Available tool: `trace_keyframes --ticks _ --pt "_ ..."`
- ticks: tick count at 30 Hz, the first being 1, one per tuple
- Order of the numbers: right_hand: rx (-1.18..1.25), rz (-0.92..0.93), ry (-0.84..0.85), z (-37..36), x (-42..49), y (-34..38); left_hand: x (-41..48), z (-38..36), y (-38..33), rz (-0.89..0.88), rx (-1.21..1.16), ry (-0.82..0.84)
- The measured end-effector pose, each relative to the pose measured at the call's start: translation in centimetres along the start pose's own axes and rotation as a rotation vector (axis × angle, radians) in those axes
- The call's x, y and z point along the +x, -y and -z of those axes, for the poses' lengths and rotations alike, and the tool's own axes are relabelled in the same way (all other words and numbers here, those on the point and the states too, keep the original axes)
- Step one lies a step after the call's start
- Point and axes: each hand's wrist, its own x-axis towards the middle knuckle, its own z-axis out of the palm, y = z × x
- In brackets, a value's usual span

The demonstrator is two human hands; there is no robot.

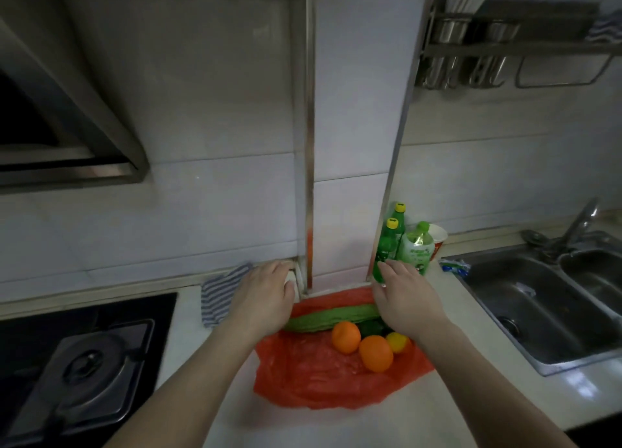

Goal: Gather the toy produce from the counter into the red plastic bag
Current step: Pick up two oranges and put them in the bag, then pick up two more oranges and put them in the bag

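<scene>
Both hands reach out flat, palms down, with loose, straight fingers that hold nothing. The left hand (266,292) is over the back left edge of the red plastic bag (313,377). The right hand (404,296) is over its back right edge, just in front of the green bottles (387,245).

The bag lies on the tabletop (336,427). The long green gourd (333,318), two oranges (345,336) (376,353) and a little yellow lemon (397,342) sit on the red plastic. I cannot tell if they are inside the bag or only on top.

The toys look light and hard. The round ones will likely roll away if bumped, so cup each one in a whole hand. Hold the gourd round its middle. The bag looks thin, floppy and slippery, so pinch it at its edge and lift gently.
</scene>
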Motion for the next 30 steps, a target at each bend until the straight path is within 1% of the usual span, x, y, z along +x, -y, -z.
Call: trace_keyframes --ticks 6,12,19,25,30 --pt "0.014 -0.07 -0.022 0.6 -2.1 3.5 -2.0 1.8 3.1 -0.013 0.032 0.012" --pt "-0.001 -0.066 -0.052 1.5 -3.9 4.9 -3.7 3.3 3.8 -0.033 0.039 0.016" --pt "-0.005 0.035 -0.055 3.0 -4.1 5.0 -5.9 4.5 3.2 0.047 0.068 -0.034" --pt "0.055 0.152 -0.019 3.4 -4.0 4.9 -8.4 5.8 2.1 0.156 0.073 -0.024" --pt "0.08 0.223 -0.008 3.3 -3.9 6.5 -11.3 6.9 2.3 0.21 0.084 -0.033"
